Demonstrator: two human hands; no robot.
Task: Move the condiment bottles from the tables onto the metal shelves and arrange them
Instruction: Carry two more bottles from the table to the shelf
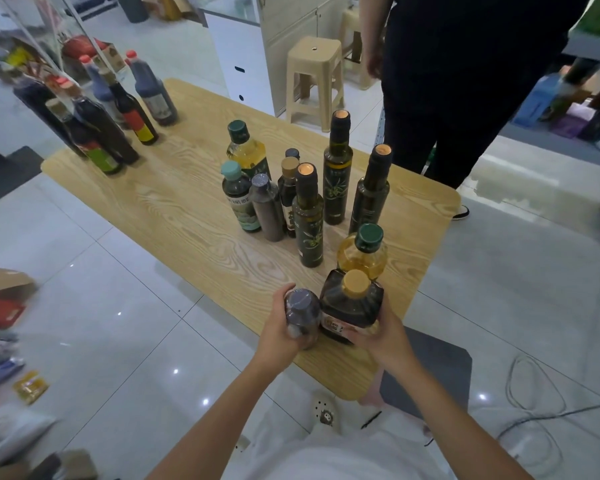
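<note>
My left hand (279, 322) grips a small dark bottle with a grey cap (302, 315) near the front edge of the wooden table (174, 216). Right beside it, my right hand (381, 336) holds a squat dark bottle with a tan cap (350, 304). Behind them stands a yellow oil bottle with a green cap (362, 252). Several tall dark olive-oil bottles (336, 171) and smaller bottles (241, 199) cluster mid-table. A group of dark sauce bottles (118, 116) stands at the far left corner.
A person in dark clothes (458, 81) stands beyond the table's right corner. A beige plastic stool (314, 77) and a white cabinet (239, 53) lie behind. Cables (530, 393) trail over the tiled floor at right; packets and boxes (4, 306) litter the left floor.
</note>
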